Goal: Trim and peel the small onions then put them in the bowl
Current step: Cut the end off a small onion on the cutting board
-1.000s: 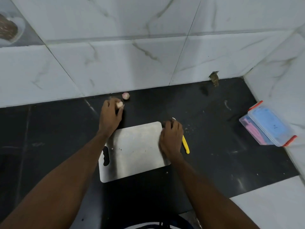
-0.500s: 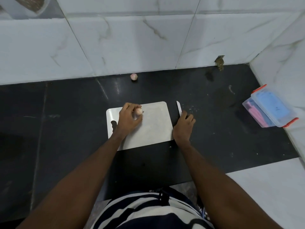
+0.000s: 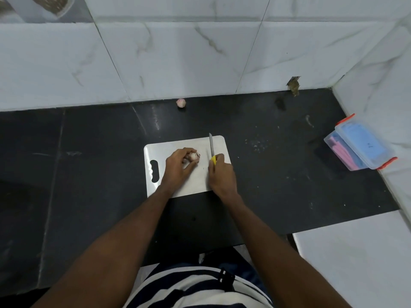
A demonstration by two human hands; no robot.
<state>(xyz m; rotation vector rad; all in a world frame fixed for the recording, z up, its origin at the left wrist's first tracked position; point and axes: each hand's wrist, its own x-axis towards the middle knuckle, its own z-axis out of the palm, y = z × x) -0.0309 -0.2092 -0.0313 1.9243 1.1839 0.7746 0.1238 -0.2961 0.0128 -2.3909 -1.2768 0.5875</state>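
Small pale-pink onion (image 3: 194, 156) unpeeled, on board under fingers; second onion (image 3: 181, 102) loose against wall base.

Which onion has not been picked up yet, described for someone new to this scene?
Find the black counter under the marble wall. The loose onion lies at its far edge against the wall, beyond the steel cutting board. Unlike the held onion, no hand touches it.

Desk (image 3: 89, 174): black polished stone, scuffed, faint reflections. Back wall (image 3: 178, 58) and right wall (image 3: 378, 70): white marble-look tiles, grey veins, thin joints. Small brown chipped patch (image 3: 294, 85) at the base of the back wall. Lighting even and soft.
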